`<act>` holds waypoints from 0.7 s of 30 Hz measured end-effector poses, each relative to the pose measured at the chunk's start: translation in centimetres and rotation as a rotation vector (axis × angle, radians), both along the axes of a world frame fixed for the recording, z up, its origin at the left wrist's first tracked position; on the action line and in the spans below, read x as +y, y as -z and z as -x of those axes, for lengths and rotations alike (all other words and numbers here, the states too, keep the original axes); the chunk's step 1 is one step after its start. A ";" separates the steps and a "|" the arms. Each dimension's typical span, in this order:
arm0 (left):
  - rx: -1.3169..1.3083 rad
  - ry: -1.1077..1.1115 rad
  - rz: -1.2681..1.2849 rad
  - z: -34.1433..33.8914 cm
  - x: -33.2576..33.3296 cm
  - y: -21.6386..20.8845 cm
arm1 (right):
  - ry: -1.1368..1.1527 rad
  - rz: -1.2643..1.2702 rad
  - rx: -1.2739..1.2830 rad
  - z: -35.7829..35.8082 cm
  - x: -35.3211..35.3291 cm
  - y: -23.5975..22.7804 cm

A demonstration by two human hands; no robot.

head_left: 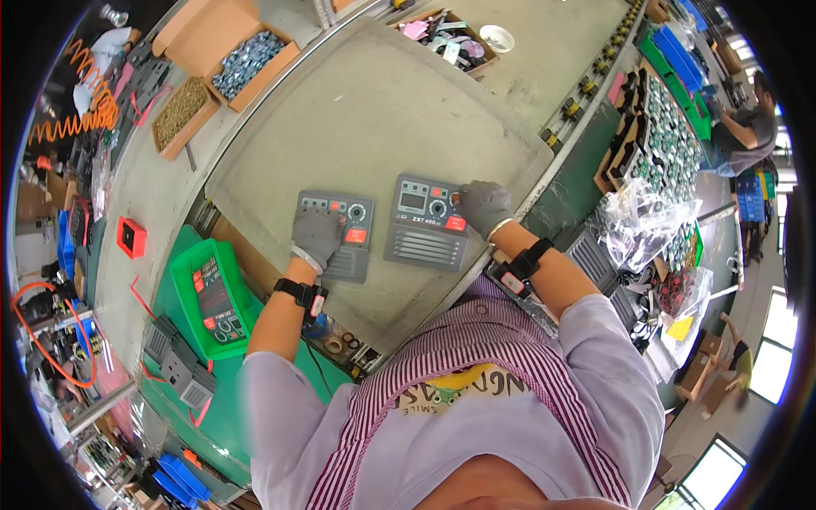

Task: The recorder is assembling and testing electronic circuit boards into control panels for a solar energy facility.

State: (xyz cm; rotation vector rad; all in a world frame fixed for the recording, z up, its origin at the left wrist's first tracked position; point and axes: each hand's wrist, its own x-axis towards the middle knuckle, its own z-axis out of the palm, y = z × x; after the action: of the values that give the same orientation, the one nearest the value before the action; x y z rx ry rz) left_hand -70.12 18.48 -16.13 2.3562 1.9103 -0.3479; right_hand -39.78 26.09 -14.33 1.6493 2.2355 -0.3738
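Note:
Two dark grey plastic front panels with red labels, slots and a round dial lie side by side on the worn table. My left hand (317,237), in a grey glove, rests closed over the left panel (348,257); whatever its fingers hold is hidden beneath them. At the upper right corner of the right panel (427,242), my gloved right hand (485,206) has its bent fingers closed at the edge. That panel also has a small display window (413,201). Both wrists wear black straps with a small device.
A green bin (181,280) holding similar panels stands left. Farther left are cartons of small metal parts (248,66) and brass-coloured pieces (180,116). A box of scraps (450,41) and a white bowl (496,39) sit at the back. Circuit boards (665,136) are stacked right; a person (748,132) sits beyond.

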 end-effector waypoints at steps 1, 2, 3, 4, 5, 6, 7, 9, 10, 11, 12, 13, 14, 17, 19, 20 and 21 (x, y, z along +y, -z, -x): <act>-0.008 -0.025 -0.028 -0.2 0.0 0.2 | -0.031 -0.062 0.043 -0.2 -0.2 0.5; -0.019 -0.024 -0.080 -0.4 -0.1 0.3 | -0.063 -0.119 0.090 -0.3 -0.4 1.0; -0.016 -0.023 -0.160 -0.6 -0.2 0.4 | -0.068 -0.130 0.066 -0.4 -0.5 1.5; -0.014 -0.023 -0.241 -0.8 -0.2 0.3 | -0.077 -0.139 0.048 -0.4 -0.5 1.9; -0.020 -0.043 -0.169 -0.9 0.0 0.0 | -0.092 -0.144 0.027 -0.3 -0.6 2.2; -0.025 -0.067 -0.099 -1.1 0.3 -0.4 | -0.066 -0.159 0.053 -0.3 -0.8 2.3; -0.023 -0.093 -0.017 -1.4 0.5 -0.9 | -0.044 -0.174 0.076 -0.2 -0.8 2.3; -0.070 -0.022 -0.147 -2.5 0.6 -2.1 | 0.034 -0.156 0.119 -0.1 -1.0 1.6; -0.073 0.017 -0.203 -3.4 1.0 -2.5 | 0.097 -0.127 0.138 -0.2 -1.0 0.8; -0.163 0.098 -0.198 -4.9 1.5 -2.6 | 0.164 -0.098 0.155 -0.6 -1.1 -0.1; -0.234 0.171 -0.186 -6.8 1.8 -2.5 | 0.151 -0.086 0.165 -1.3 -1.4 -1.3; -0.332 0.269 -0.240 -9.0 2.0 -2.0 | 0.138 -0.074 0.176 -2.0 -1.6 -2.6; -0.395 0.339 -0.321 -11.2 2.3 -1.4 | 0.127 -0.063 0.197 -2.8 -2.0 -4.0; -0.224 0.357 -0.140 -15.6 3.9 0.8 | 0.207 -0.102 0.477 -8.5 -3.9 -8.0; -0.304 0.506 -0.212 -16.7 5.1 1.7 | 0.287 -0.293 0.564 -14.2 -6.3 -10.0; -0.312 0.426 -0.192 -16.6 5.1 1.9 | 0.323 -0.352 0.627 -17.8 -7.5 -10.8; -0.140 0.356 -0.043 -16.8 5.4 2.0 | 0.401 -0.462 0.546 -21.5 -9.3 -11.2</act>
State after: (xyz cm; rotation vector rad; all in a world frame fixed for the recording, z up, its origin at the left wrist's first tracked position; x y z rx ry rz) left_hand -53.29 23.88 -18.14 2.6685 1.4508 -0.1601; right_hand -18.26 16.81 -3.11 2.5090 2.4862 -0.4769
